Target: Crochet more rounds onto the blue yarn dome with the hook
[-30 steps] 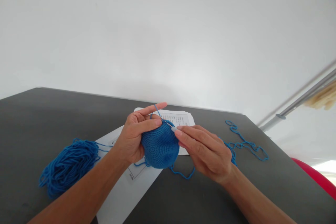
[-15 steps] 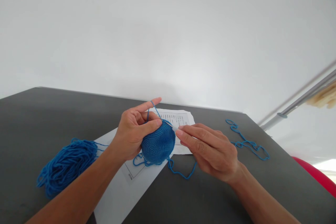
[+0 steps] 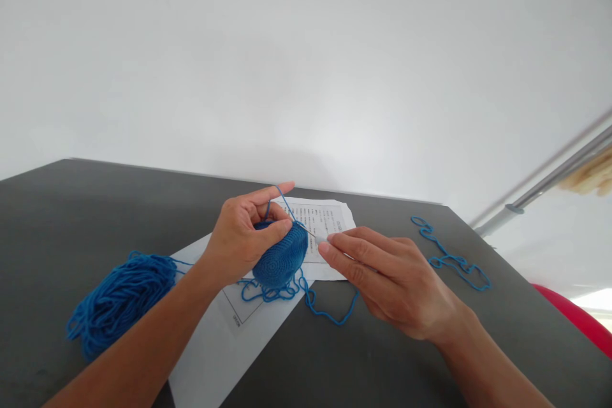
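Observation:
My left hand [image 3: 241,236] is closed round a round blue crocheted piece [image 3: 280,259], thumb on top, with the yarn strand running over its raised forefinger. My right hand [image 3: 389,277] pinches a thin crochet hook [image 3: 316,236] whose tip goes into the piece's upper edge. Both hands hover just above a white printed sheet [image 3: 325,217] on the dark grey table [image 3: 71,217]. A loose loop of blue yarn [image 3: 329,313] trails from the piece onto the table below my hands.
A heap of blue yarn [image 3: 122,296] lies at the left of the table. More blue yarn [image 3: 449,261] snakes across the table's right side. A metal pole [image 3: 549,185] slants past the right edge, with a red object [image 3: 581,325] below it. A white wall stands behind.
The crocheted piece has turned and sunk a little lower in my left hand. My right hand drew the hook slightly right and down. More yarn now lies looped under the piece.

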The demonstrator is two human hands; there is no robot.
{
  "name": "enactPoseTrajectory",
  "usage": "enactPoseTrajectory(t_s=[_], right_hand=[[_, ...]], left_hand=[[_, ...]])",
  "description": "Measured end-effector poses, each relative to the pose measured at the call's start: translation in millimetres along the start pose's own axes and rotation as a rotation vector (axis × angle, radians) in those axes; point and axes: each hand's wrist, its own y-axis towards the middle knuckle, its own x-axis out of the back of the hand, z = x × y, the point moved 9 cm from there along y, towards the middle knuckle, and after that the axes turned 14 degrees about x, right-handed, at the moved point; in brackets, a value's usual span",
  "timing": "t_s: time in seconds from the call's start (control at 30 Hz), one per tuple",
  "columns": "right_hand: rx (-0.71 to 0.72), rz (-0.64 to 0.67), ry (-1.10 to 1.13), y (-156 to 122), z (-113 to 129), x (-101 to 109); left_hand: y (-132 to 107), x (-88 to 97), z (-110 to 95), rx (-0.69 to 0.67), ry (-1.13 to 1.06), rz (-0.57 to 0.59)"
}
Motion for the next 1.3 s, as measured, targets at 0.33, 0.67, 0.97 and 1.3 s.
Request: enactPoseTrajectory(t_s=[0.33,0.67,0.97,1.3], right_hand=[[-0.394,-0.444,0.608,-24,-45,3],[-1.162,-1.028,1.573,-48,-53,-87],[-1.054,-1.103,1.202,-38,-37,-74],[-0.548,-0.683,0.366,-6,0,-36]], left_hand=[[-1,-8.5,-6,-0.052,0.145,0.067],[-5,-1.2,-8,-0.111,0.078,-0.060],[-14,-11.4,-7,-0.114,0.069,-0.215],[-10,-15.0,7,0.014,-0.365,-0.102]])
